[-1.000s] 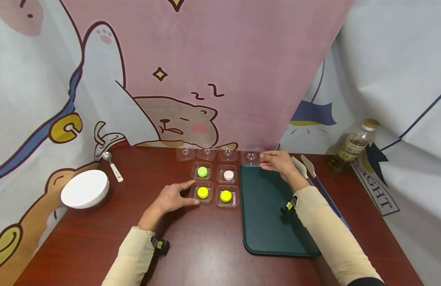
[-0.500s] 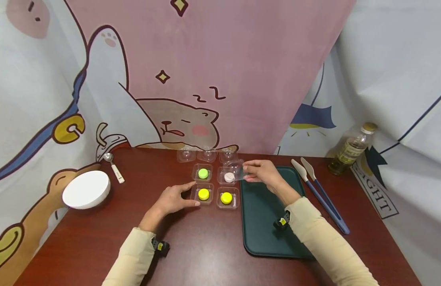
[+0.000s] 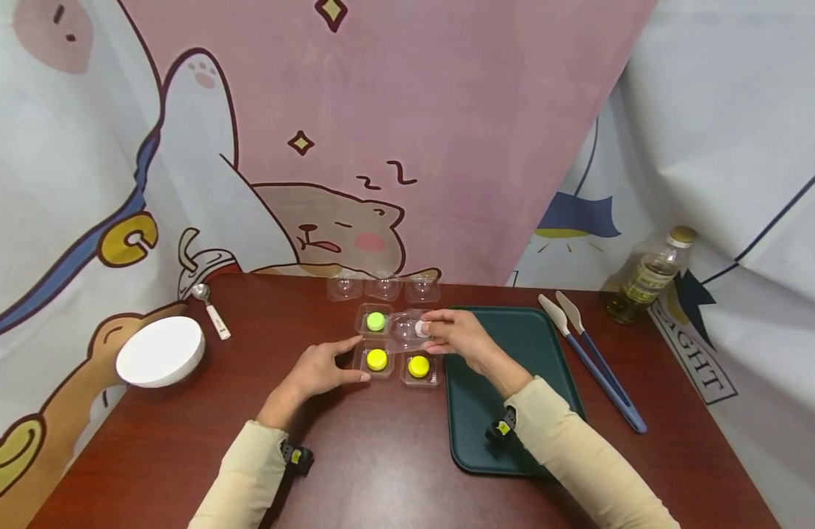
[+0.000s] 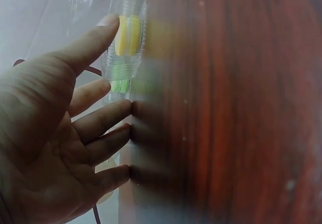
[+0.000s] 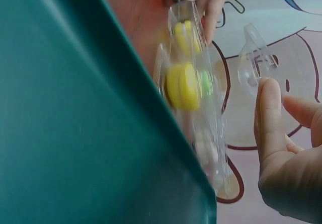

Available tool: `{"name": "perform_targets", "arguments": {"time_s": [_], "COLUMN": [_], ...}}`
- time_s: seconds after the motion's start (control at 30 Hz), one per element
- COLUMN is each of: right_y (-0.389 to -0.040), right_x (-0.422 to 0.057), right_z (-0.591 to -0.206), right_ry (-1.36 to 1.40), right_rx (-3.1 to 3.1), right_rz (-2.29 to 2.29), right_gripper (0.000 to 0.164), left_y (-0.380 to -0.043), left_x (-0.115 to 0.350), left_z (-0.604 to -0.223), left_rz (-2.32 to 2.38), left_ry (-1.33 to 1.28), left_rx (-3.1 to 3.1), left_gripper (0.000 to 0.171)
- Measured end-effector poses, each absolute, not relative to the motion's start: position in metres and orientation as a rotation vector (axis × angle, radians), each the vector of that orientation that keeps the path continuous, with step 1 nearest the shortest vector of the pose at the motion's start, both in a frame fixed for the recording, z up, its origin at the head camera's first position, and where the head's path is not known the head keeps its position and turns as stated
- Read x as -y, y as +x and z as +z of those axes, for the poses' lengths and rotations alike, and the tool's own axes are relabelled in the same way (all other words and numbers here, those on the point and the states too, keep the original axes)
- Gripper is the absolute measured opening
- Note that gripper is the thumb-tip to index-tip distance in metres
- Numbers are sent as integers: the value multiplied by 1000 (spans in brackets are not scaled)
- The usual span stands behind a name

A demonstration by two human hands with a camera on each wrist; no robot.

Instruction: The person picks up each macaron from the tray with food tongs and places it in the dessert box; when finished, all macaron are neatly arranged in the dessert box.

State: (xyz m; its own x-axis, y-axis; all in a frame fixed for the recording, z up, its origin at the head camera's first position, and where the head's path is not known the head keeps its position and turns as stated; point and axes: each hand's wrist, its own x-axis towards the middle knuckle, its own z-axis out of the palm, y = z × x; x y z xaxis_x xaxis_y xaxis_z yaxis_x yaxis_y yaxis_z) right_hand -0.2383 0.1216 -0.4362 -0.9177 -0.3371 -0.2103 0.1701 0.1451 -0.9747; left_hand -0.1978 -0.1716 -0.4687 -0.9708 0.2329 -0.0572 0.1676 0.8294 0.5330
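Observation:
My right hand [image 3: 465,338] pinches a clear domed plastic lid [image 3: 402,332] above the trays. The lid overlaps the white macaron [image 3: 421,328] in the head view. In the right wrist view the lid [image 5: 250,75] stands tilted at the fingertips. Four-sided clear trays hold a green macaron [image 3: 375,321] and two yellow macarons, at front left [image 3: 377,359] and front right [image 3: 418,366]. My left hand [image 3: 317,367] rests at the front-left tray [image 3: 362,370], thumb and index finger along its near and far corners. Its fingers [image 4: 103,123] are spread and fairly straight in the left wrist view.
Three more clear lids [image 3: 383,287] line the back edge. A dark green serving tray [image 3: 496,433] lies right of the macarons. Farther right are blue-handled tongs [image 3: 595,367] and an oil bottle [image 3: 645,283]. A white bowl [image 3: 159,351] and a small scoop [image 3: 212,312] stand left.
My right hand has lifted the rightmost lid from the back row and carried it left and nearer, over the trays. The left hand stays at the front-left tray.

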Motion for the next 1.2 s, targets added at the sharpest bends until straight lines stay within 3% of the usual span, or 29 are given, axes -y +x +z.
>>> {"name": "perform_targets", "arguments": {"time_s": [0.43, 0.67, 0.87, 1.2], "right_y": [-234, -232, -230, -227], "right_x": [-103, -93, -84, -75], "right_z": [-439, -437, -438, -436], "right_ry": [-188, -201, -379, -762], "right_rx": [-2042, -2086, -2614, -3106], "right_rz": [-1825, -1857, -1674, -1498], "right_gripper": [40, 26, 12, 12], "left_y": [-198, -195, -188, -190], "left_x": [169, 175, 178, 156], "left_z": [-470, -469, -457, -425], "left_rz": [789, 815, 975, 1441], "left_ry": [295, 359, 331, 105], "left_rx": [-2917, -2933, -2990, -2748], "left_gripper": [85, 88, 74, 60]}}
